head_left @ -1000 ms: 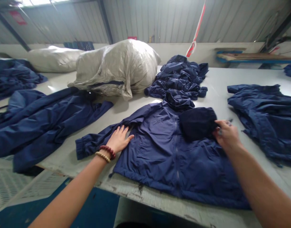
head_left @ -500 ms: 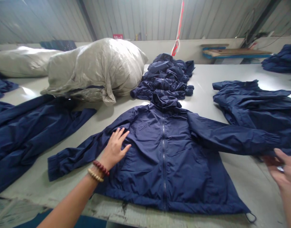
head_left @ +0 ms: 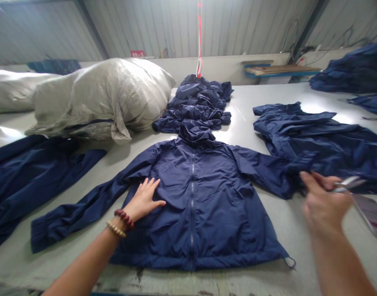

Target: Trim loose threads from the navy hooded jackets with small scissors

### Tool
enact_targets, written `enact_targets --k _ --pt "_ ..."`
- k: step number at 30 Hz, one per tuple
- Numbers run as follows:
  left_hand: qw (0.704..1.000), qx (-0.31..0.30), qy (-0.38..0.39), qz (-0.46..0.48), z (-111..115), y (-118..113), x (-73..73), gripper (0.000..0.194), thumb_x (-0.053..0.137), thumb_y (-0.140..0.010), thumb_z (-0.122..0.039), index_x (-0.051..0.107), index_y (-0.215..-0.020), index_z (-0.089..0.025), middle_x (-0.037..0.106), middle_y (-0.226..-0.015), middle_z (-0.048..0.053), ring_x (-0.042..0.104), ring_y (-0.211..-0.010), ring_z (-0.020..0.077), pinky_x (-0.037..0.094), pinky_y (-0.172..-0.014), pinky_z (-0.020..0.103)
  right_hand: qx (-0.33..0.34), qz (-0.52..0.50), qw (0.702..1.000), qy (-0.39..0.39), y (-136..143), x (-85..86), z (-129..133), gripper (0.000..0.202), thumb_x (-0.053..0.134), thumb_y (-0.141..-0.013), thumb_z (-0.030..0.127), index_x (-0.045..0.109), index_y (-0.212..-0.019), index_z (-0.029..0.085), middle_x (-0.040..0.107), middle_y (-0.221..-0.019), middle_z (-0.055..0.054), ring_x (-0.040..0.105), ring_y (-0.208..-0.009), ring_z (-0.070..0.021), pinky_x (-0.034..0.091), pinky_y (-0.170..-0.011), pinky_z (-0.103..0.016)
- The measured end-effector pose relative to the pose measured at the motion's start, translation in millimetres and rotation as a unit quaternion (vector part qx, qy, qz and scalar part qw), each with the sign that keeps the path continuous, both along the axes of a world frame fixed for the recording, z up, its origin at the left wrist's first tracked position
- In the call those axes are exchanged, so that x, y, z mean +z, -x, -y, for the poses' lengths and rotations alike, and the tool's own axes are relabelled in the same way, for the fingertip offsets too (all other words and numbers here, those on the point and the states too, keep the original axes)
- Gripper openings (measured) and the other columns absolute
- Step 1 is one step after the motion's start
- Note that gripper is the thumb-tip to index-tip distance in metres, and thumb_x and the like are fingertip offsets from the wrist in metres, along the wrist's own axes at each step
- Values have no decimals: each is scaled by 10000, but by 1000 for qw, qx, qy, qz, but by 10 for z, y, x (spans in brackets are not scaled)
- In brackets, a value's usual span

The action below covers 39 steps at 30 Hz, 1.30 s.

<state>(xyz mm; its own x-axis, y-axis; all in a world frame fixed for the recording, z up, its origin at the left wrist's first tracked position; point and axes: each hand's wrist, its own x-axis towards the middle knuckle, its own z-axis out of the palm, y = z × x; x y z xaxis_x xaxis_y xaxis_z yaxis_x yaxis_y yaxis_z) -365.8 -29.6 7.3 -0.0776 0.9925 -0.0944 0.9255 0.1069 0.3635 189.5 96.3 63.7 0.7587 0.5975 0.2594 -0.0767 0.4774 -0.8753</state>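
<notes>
A navy zip jacket (head_left: 219, 209) lies front up on the table, zipped, with its sleeves spread to both sides. My left hand (head_left: 145, 201), wearing beaded bracelets, rests flat with fingers apart on the jacket's left-side front. At the right, my right hand (head_left: 325, 201) pinches the end of the right-side sleeve (head_left: 268, 168). The same hand also holds metal snips (head_left: 348, 183), blurred, with their blades pointing off to the right. A cord loop (head_left: 290, 262) sticks out at the jacket's lower right hem.
Large pale sacks (head_left: 108, 92) stand at the back left. Piled navy garments (head_left: 201, 98) lie behind the collar. More navy garments lie left (head_left: 37, 181) and right (head_left: 324, 131). A flat phone-like object (head_left: 371, 216) is by my right hand. A red-white strip (head_left: 199, 41) hangs above.
My right hand has moved left, bringing the sleeve end inward so the sleeve bends. The snips now show clearly. The view has turned right; my left hand stays on the jacket front.
</notes>
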Motion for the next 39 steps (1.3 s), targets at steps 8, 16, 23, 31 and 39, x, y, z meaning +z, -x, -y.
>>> enact_targets --k 8,16,23,31,39 --pt "856 -57 -12 514 -540 -1972 341 510 819 -884 -466 731 -1309 -199 778 -1225 154 765 -1075 280 604 -966 422 282 82 944 148 948 -520 289 492 1021 -595 404 577 -632 195 523 -701 63 541 -672 -108 507 -695 -277" --pt "738 51 2 673 -1079 -3257 196 386 977 -712 -383 811 -974 -153 777 -902 84 706 -713 165 578 -707 285 319 163 922 145 717 -528 283 424 1001 -655 433 646 -671 201 565 -714 47 531 -692 -130 456 -679 -281" --pt "645 80 45 758 -1068 -3310 170 218 844 -868 -341 764 -933 -149 778 -953 59 734 -806 157 626 -865 331 295 85 940 147 520 -556 147 438 989 -653 454 628 -671 205 625 -729 29 588 -697 -147 509 -693 -295" --pt "491 139 139 849 -1126 -3210 187 139 617 -974 -153 756 -982 -161 788 -976 67 750 -866 151 609 -864 266 341 -6 923 180 635 -480 181 563 998 -590 441 489 -708 234 742 -864 -7 690 -769 -188 618 -720 -338" --pt "566 -2 155 810 -1072 -3207 257 278 751 -892 -375 799 -960 -110 816 -986 110 762 -872 221 608 -833 308 460 -91 856 218 675 -324 287 681 1005 -573 362 351 -733 254 605 -705 52 589 -630 -146 541 -623 -284"
